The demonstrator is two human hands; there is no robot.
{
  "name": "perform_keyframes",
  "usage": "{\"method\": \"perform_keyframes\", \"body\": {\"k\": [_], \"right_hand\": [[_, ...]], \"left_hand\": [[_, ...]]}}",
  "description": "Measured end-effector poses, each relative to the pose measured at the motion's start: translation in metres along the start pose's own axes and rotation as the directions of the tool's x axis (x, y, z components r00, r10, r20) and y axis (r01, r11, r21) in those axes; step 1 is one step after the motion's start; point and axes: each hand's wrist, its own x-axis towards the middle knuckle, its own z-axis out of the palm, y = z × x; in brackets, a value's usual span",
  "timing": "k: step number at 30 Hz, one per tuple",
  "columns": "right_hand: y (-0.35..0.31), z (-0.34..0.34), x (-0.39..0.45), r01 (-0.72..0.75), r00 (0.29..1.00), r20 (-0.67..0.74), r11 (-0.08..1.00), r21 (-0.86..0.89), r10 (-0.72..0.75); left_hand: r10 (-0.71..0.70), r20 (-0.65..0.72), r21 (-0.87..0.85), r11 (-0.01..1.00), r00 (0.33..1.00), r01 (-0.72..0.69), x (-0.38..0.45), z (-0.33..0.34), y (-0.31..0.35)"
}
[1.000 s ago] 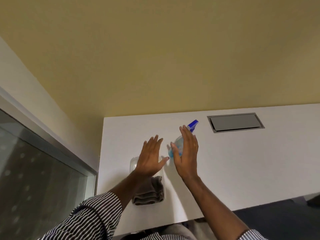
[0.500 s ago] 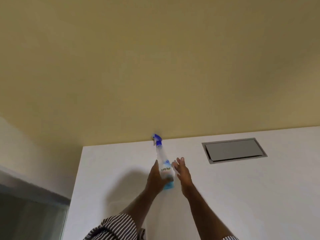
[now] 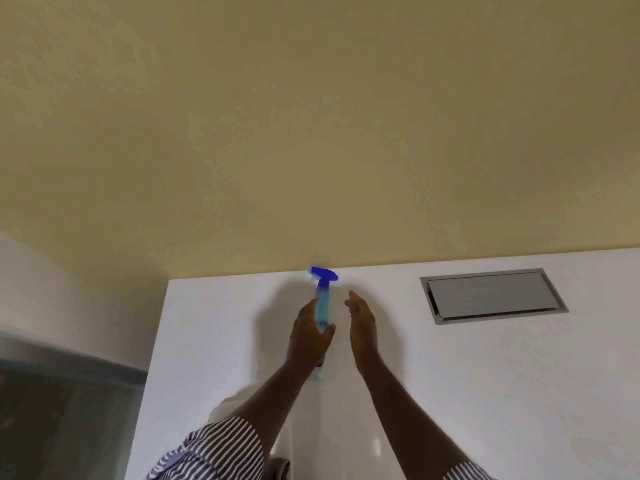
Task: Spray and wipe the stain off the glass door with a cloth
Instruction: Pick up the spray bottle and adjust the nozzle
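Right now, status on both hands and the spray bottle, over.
Left hand shut on spray bottle, nozzle up. Right hand open beside it, not touching. Cloth not clearly in view. Nothing in the way.

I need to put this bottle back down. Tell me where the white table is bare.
Bare stretches of the white table: right of the open right hand, below the grey metal hatch; and left of the left hand gripping the blue spray bottle, toward the table's left edge. Crowded between the forearms.
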Motion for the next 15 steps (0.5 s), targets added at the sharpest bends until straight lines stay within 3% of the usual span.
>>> {"method": "perform_keyframes", "body": {"k": [7,15], "right_hand": [[0.000,0.015,0.020,0.049,0.999,0.012,0.998,-0.031,-0.048],[-0.002,0.025,0.054,-0.068,0.997,-0.030,0.997,-0.048,0.067]], "left_hand": [[-0.090,0.014,0.170,0.982,0.996,0.087,0.027,-0.014,-0.014],[-0.187,0.054,0.312,0.936,0.981,0.161,0.041,-0.010,-0.028]]}}
